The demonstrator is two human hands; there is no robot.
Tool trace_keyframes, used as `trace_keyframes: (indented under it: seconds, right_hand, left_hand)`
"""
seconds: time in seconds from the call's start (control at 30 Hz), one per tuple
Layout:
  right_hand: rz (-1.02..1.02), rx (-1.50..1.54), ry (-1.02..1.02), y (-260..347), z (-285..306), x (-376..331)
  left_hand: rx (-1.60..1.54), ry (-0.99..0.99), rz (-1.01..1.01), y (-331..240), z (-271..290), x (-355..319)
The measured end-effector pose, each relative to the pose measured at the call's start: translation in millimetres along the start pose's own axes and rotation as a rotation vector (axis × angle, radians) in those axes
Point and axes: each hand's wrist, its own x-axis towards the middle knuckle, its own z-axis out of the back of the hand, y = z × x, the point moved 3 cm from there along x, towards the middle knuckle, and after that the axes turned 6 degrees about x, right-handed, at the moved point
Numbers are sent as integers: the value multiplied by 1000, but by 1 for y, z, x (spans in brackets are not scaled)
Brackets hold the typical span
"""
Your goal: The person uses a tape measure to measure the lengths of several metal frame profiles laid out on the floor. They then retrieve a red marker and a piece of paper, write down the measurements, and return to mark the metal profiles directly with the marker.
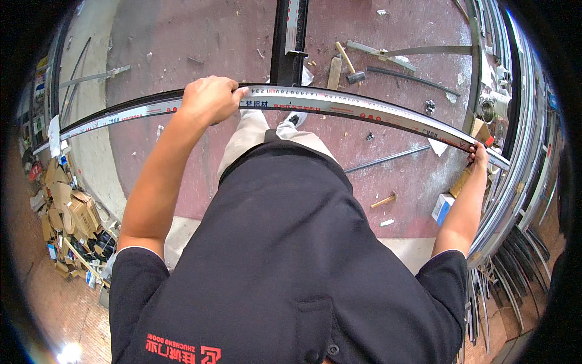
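Across the view in front of my body lies a long silver-and-black aluminium profile with printed protective film. My left hand is closed round it left of the middle, thumb pointing right along its top. Far to the right, my right hand grips the same profile close to its right end, with some fingers hidden. Another dark profile runs away from the long one near its middle, with a silver filmed strip on it. Whether the two are joined, I cannot tell.
A mallet and a hammer lie on the reddish floor among metal strips and scraps. Cardboard pieces are heaped at the left. Long metal profiles are stacked along the right, near a blue-and-white box.
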Motion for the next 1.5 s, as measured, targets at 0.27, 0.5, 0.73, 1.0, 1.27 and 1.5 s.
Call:
trace_keyframes:
  seconds: [0.27,0.5,0.73,1.0,1.27,1.5]
  right_hand:
    - [-55,-42,-50,6,1,-8]
    - [19,-36,-48,5,2,-13]
    - [16,-20,-32,4,5,-6]
    - [-5,13,-11,3,9,-1]
    - [-11,0,-4,3,8,-5]
    - [4,-52,-41,4,9,2]
  left_hand:
    - [3,104,9,-1,7,4]
    - [-24,95,8,1,3,7]
    - [-8,53,-32,5,-1,10]
    - [-10,118,-6,0,9,7]
    - [-14,91,-42,3,5,9]
    - [-34,129,-17,3,6,8]
